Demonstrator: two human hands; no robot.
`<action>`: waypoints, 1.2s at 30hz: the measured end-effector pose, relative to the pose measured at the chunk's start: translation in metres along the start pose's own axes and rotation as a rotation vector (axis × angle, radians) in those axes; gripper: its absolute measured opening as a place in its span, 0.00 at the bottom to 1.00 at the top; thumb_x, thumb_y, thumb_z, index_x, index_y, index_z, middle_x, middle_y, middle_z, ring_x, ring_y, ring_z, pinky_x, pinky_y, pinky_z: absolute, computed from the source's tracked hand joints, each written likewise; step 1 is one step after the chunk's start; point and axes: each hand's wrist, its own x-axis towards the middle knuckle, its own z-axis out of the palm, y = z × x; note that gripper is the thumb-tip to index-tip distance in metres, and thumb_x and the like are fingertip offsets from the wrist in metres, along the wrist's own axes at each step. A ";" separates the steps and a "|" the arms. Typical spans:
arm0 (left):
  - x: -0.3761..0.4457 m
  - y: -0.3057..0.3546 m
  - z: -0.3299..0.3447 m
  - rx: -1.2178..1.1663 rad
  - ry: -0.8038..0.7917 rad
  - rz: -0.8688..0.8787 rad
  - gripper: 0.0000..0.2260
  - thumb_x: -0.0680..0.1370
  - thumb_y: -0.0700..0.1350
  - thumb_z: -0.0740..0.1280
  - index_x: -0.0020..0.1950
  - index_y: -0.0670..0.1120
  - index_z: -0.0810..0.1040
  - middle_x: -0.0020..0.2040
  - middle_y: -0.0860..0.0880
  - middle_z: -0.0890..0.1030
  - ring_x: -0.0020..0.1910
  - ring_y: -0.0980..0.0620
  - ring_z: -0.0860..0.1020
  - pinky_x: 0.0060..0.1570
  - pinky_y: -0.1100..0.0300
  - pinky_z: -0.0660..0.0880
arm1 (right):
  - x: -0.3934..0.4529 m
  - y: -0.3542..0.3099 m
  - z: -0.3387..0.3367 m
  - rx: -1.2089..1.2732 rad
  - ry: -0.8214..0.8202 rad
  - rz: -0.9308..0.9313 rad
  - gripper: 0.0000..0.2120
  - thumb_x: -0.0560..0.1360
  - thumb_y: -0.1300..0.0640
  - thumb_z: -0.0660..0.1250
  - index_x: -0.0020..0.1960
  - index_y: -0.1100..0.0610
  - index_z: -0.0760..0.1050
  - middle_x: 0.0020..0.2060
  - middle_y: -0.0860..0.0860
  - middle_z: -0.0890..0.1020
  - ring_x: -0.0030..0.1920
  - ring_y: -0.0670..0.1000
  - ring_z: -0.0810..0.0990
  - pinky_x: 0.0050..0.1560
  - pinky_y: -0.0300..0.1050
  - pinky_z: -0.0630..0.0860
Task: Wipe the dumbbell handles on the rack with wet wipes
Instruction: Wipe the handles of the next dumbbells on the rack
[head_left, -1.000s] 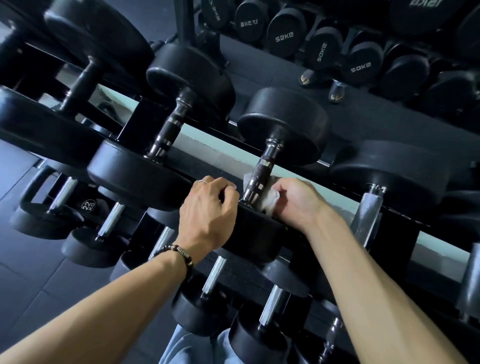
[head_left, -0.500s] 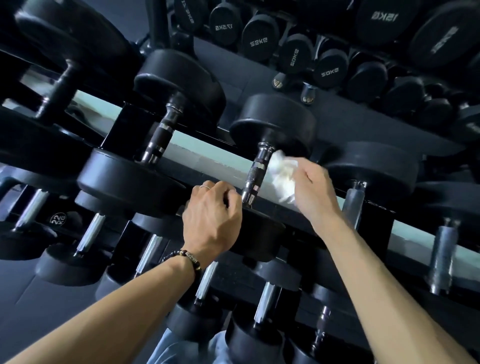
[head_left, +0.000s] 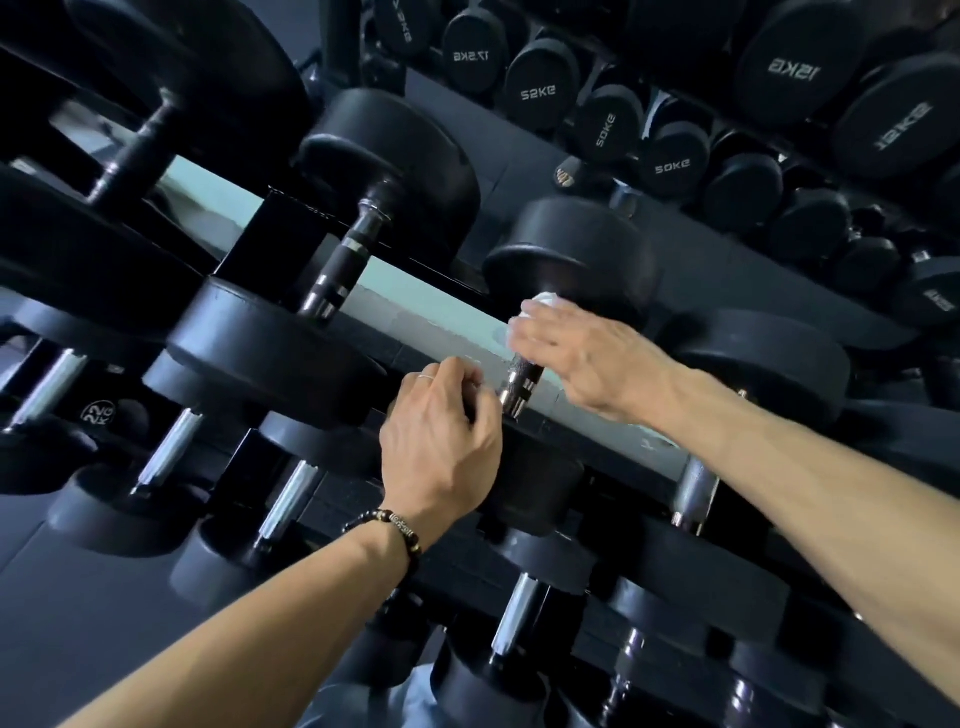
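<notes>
Right hand (head_left: 587, 358) wrapped over wet wipe (head_left: 540, 303) at upper end of dumbbell handle (head_left: 521, 382) on rack (head_left: 291, 228), left hand (head_left: 441, 447) curled on near head (head_left: 535, 483) just below.

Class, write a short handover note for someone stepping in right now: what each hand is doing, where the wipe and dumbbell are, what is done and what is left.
Right hand: wraps the white wipe around the top of the handle, just under the far weight head.
Left hand: curled on the near head of the same dumbbell, steadying it on the rack.
Done: wiping of this handle is under way.
Left: the bare lower part of this handle, then the other handles; which are already wiped cannot be told.
</notes>
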 end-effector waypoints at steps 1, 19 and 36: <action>0.000 0.000 0.000 0.006 -0.001 0.002 0.15 0.75 0.54 0.54 0.53 0.50 0.76 0.51 0.54 0.79 0.55 0.53 0.73 0.49 0.57 0.64 | -0.002 -0.008 0.003 0.056 -0.010 -0.018 0.29 0.71 0.75 0.58 0.69 0.57 0.74 0.66 0.54 0.78 0.71 0.60 0.73 0.64 0.62 0.76; 0.035 0.000 -0.023 -0.025 -0.436 -0.041 0.14 0.79 0.59 0.60 0.56 0.55 0.82 0.50 0.51 0.84 0.51 0.48 0.80 0.53 0.50 0.77 | -0.015 -0.051 -0.017 1.258 0.284 0.665 0.24 0.72 0.72 0.58 0.62 0.53 0.77 0.52 0.48 0.87 0.59 0.45 0.82 0.61 0.40 0.74; 0.095 0.024 -0.001 0.409 -0.695 0.150 0.20 0.76 0.50 0.71 0.29 0.44 0.69 0.27 0.49 0.71 0.26 0.55 0.69 0.22 0.66 0.61 | -0.020 -0.135 0.032 1.156 0.806 1.369 0.16 0.81 0.61 0.56 0.64 0.57 0.77 0.58 0.49 0.81 0.59 0.47 0.77 0.64 0.46 0.74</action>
